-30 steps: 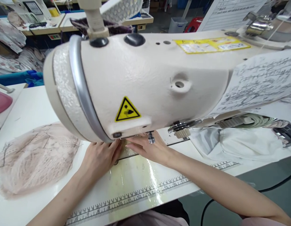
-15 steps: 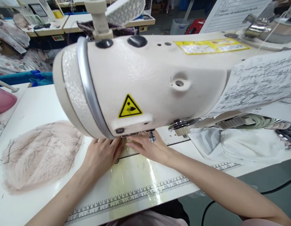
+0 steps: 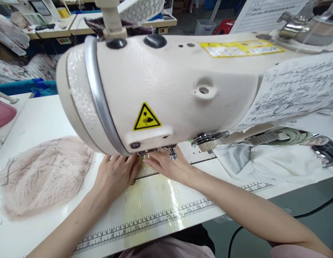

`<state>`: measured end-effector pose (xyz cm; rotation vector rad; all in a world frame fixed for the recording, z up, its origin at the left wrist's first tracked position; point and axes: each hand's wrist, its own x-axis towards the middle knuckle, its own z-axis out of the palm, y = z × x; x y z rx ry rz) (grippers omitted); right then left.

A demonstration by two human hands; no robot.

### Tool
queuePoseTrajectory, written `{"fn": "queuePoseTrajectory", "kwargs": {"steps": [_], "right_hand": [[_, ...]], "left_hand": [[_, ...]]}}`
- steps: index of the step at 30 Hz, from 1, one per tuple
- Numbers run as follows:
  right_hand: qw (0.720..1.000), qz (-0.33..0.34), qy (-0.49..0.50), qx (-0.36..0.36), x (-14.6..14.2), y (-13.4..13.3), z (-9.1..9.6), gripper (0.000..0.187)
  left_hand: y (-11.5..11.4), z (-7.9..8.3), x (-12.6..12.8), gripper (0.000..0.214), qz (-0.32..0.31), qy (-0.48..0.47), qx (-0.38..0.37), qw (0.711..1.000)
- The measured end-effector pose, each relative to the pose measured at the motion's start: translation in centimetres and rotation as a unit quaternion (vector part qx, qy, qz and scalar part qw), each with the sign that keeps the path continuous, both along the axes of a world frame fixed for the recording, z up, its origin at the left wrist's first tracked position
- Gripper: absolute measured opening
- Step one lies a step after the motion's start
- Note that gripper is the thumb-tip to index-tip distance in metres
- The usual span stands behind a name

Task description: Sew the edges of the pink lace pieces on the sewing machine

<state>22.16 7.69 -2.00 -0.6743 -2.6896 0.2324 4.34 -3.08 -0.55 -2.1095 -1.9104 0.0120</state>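
Note:
A white sewing machine (image 3: pixel 166 89) fills the middle, its arm running across above both hands. My left hand (image 3: pixel 116 173) rests on the table left of the needle area, palm down, fingers laid forward, their tips hidden behind the machine head. From the right, my right hand (image 3: pixel 170 166) reaches under the arm with its thumb stretched out; its other fingers are mostly covered. Any cloth at the fingertips is out of sight. Left of my left hand lies a heap of sheer pale pink lace fabric (image 3: pixel 48 175) with loose dark threads.
Folded white fabric (image 3: pixel 263 161) lies under the arm at right. A printed ruler (image 3: pixel 145 227) runs along the table's front edge. Handwritten paper (image 3: pixel 295 93) hangs on the machine. A pink object (image 3: pixel 3 113) sits at far left; other worktables (image 3: pixel 87 27) stand behind.
The view has shifted slightly, so the machine sits a little higher and further left. Both hands keep nearly the same place beside the needle area.

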Motion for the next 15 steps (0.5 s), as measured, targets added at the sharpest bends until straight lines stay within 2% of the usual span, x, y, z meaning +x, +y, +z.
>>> {"fn": "queuePoseTrajectory", "kwargs": {"steps": [6, 10, 15], "right_hand": [[0.996, -0.003, 0.054, -0.076, -0.5, 1.5, -0.3, 0.025], [0.987, -0.036, 0.093, -0.123, -0.5, 2.2, 0.0, 0.026], [0.97, -0.047, 0.169, -0.169, -0.2, 1.9, 1.3, 0.024]], "left_hand": [[0.1, 0.3, 0.2, 0.034, 0.011, 0.001, -0.008, 1.0], [0.1, 0.3, 0.3, 0.036, 0.003, 0.007, 0.002, 1.0], [-0.3, 0.7, 0.5, 0.036, -0.005, 0.001, 0.035, 0.999]]}}
